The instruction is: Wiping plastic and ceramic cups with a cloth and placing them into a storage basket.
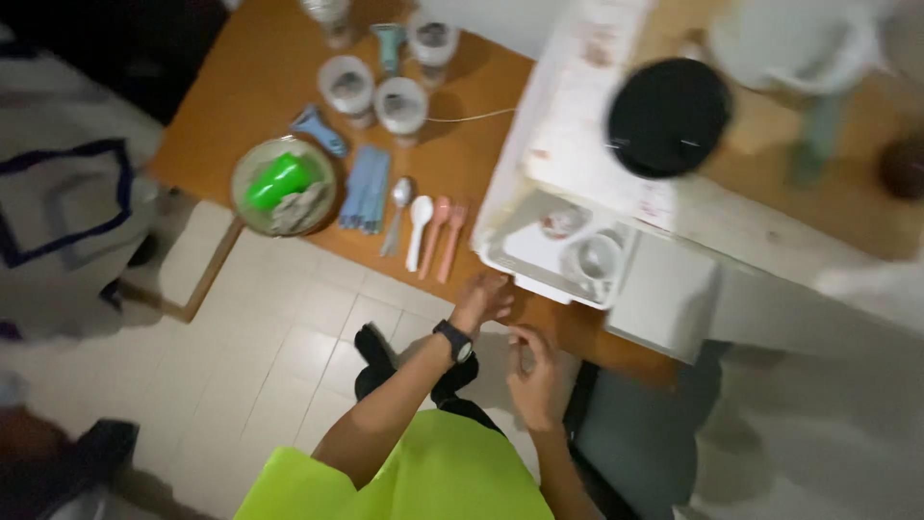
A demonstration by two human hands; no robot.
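A brown table (279, 58) filled the upper frame above pale floor tiles (279, 356). The left hand (481, 299), fingers curled, touched the table edge just below a white tray (500, 252). The right hand (531, 371) hovered lower centre, loosely curled, holding nothing. Spoons (423, 231) lay left of the tray

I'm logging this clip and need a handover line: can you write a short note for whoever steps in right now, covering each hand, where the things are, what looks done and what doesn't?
Left hand, with a dark wristwatch, rests at the wooden table edge beside the white tray; whether it grips the tray is blurred.
Right hand hangs just off the table edge, fingers curled, seemingly empty.
The tray holds a small white cup.
Laid out in a row: metal spoon, white spoon, pink spoon, pink fork, next to a bowl with a green cup.
Utensils look arranged; the tray is unmoved from the edge.
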